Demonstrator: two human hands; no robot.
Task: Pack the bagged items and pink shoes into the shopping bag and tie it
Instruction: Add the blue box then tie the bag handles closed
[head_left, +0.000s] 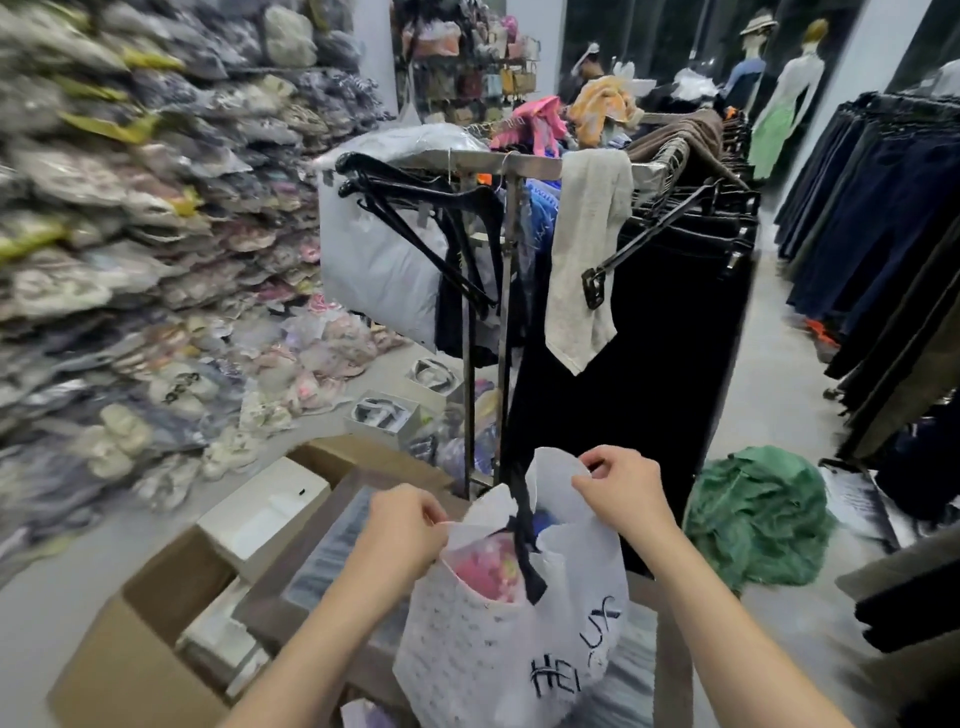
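Below the metal clothes rack (511, 171), the white shopping bag (511, 644) stands open with pink shoes (485, 569) showing inside. Left hand (402, 525) and right hand (626, 491) each pinch a bag handle, fingers pressed together, on opposite sides of its mouth.

Both hands grip the mouth of a white plastic shopping bag (511, 639) printed with black letters; the left hand (402, 530) pinches the near-left edge, the right hand (626, 491) pinches the raised far handle; pink items (485, 564) show inside the opening (their shape is too blurred to tell); a black strap (524, 540) hangs across the bag's mouth; open cardboard boxes (156, 623) sit to the left; a crumpled green bag (758, 512) lies on the floor to the right, beside a clothes rack (519, 171) draped with a beige towel (587, 260).
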